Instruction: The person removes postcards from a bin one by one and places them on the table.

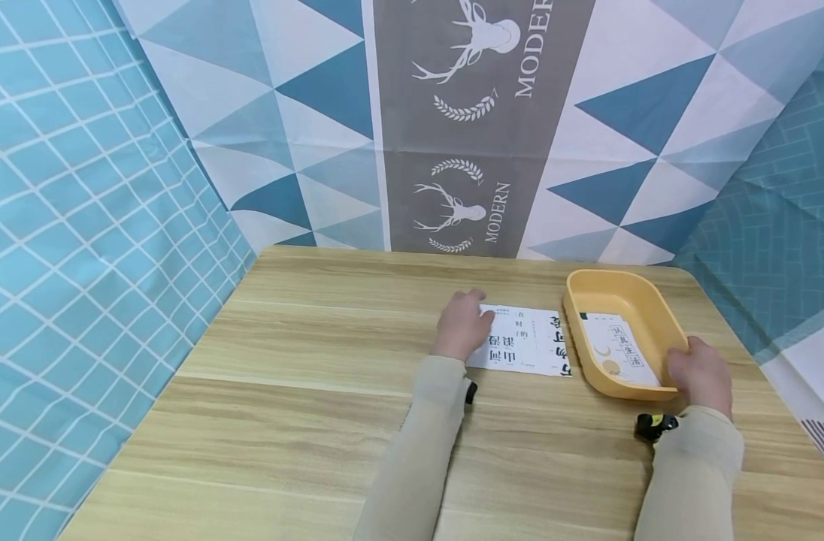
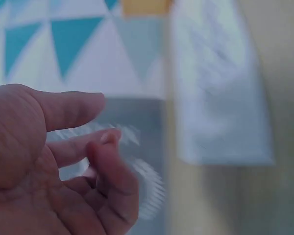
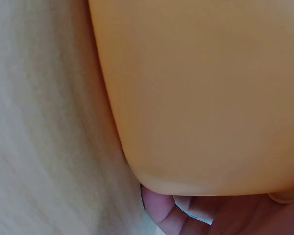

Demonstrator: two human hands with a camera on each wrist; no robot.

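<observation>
A yellow plastic tray (image 1: 615,389) lies at the right of the table, and my right hand (image 1: 706,376) grips its near right rim. Inside it is a white printed card (image 1: 618,349) with a moon design. In the right wrist view, the tray's wall (image 3: 201,98) fills most of the picture and my curled fingers (image 3: 159,203) show below it. White printed cards (image 1: 520,338) with dark characters lie left of the tray. My left hand (image 1: 462,327) is at their left end. In the left wrist view its thumb (image 2: 76,110) and fingers stand apart with nothing between them, beside a blurred white card (image 2: 220,98).
The wood-grain table (image 1: 283,391) stretches to the left and front. A patterned cloth (image 1: 331,113) hangs behind it, a blue checked cloth (image 1: 80,225) hangs on the left, and another blue cloth (image 1: 777,248) on the right.
</observation>
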